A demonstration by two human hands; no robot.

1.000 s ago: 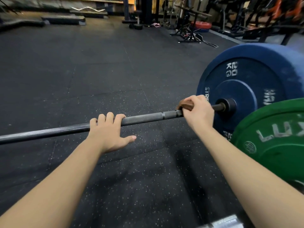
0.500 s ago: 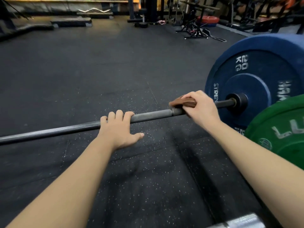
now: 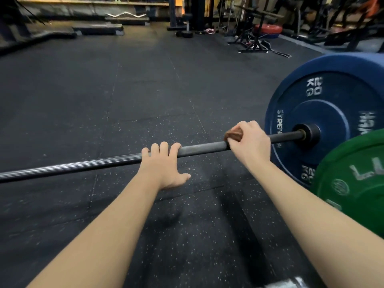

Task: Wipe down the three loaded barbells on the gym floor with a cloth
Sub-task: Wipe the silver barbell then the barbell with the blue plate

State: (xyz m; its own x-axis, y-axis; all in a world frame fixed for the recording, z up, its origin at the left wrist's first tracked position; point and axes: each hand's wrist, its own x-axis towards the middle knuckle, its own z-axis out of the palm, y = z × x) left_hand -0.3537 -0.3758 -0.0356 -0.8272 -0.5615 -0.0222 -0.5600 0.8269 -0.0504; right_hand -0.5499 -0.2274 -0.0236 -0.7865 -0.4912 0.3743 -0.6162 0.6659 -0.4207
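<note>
Nearest, at the bottom edge, a blurred silvery bar end (image 3: 291,284) shows on the black speckled rubber floor (image 3: 145,90). Just beyond it on the right stands a green plate (image 3: 353,183) with pale lettering, cut off by the frame edge. Two bare forearms reach forward from the near edge to a barbell (image 3: 201,148) that lies across the floor from the left edge to the right. The left hand (image 3: 164,165) is on the middle of the bar, its four fingers hooked over the top and its thumb stretched out on the near side, off the bar. To its right, the right hand (image 3: 249,142) grips a brown cloth (image 3: 233,135) wrapped on the bar, fingers curled round both, near the collar. Behind the green plate, the bar runs into a blue plate (image 3: 324,113) marked 20 KG, standing upright on the floor. Past a wide stretch of floor, at the far side of the room, are dark step platforms (image 3: 97,29) on the left, a pale curl bar (image 3: 124,15) behind them, a black metal stand (image 3: 253,43) and a red plate (image 3: 268,28) to the right.
</note>
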